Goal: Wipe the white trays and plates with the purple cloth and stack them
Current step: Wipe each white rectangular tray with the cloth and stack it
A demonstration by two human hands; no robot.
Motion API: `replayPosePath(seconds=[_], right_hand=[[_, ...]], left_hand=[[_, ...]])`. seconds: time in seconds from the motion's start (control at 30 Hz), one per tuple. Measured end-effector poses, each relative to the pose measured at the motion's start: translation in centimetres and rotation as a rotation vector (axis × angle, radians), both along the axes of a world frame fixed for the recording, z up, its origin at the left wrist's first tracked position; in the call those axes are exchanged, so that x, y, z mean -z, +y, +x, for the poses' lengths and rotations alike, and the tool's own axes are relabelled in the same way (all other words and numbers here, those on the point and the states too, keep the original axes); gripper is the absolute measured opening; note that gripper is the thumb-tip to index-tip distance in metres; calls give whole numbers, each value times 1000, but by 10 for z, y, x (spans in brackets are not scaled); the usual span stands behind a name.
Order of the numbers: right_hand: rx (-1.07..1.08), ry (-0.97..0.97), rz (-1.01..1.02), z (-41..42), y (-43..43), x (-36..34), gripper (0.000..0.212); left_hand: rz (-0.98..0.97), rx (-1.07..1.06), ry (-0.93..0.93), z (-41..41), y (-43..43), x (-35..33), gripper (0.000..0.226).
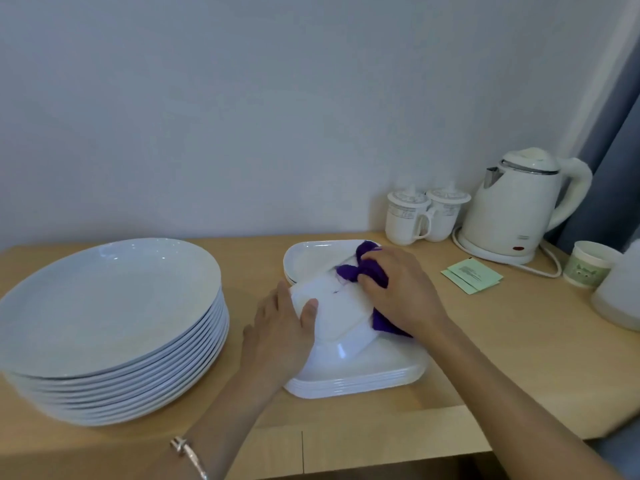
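A small white square tray (341, 311) is tilted over a stack of several white square trays (377, 377) at the table's centre. My left hand (280, 327) grips its left edge, thumb on top. My right hand (401, 289) presses the purple cloth (353, 270) onto the tray's far right part; more cloth shows under the wrist. Behind lies another pile of white trays (311, 256). A tall stack of round white plates (114, 327) stands at the left.
On the wooden table (502, 358) at the back right stand two lidded white mugs (426, 216) and a white electric kettle (519, 206) with its cord. Green sachets (472, 275), a paper cup (588, 263) and a white container (620, 292) lie at the right.
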State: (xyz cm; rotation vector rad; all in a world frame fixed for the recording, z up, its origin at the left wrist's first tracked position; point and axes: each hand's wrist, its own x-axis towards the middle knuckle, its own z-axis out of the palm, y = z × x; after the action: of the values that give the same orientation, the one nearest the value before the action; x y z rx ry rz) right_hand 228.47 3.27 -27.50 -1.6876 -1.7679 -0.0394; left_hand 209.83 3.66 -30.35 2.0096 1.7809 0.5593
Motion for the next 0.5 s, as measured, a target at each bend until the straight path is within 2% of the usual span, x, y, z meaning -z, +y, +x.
replayPosePath(seconds=[0.03, 0.17, 0.23, 0.3, 0.37, 0.4, 0.5], right_hand=[[-1, -14, 19, -7, -1, 3, 26], [-313, -86, 32, -34, -22, 11, 34], [-214, -54, 23, -6, -8, 2, 26], [15, 56, 3, 25, 7, -3, 20], [131, 104, -4, 28, 5, 2, 24], [94, 62, 15, 18, -1, 7, 27], [-267, -99, 24, -19, -22, 15, 31]], left_hand=[[8, -1, 26, 0, 0, 0, 66], [11, -6, 100, -1, 3, 3, 64], [-1, 5, 106, 0, 3, 3, 65], [-4, 16, 80, 0, 1, 2, 64], [-7, 20, 42, 1, -1, -1, 63], [-10, 18, 30, 2, -2, -1, 63], [6, 26, 51, 1, -4, -3, 61]])
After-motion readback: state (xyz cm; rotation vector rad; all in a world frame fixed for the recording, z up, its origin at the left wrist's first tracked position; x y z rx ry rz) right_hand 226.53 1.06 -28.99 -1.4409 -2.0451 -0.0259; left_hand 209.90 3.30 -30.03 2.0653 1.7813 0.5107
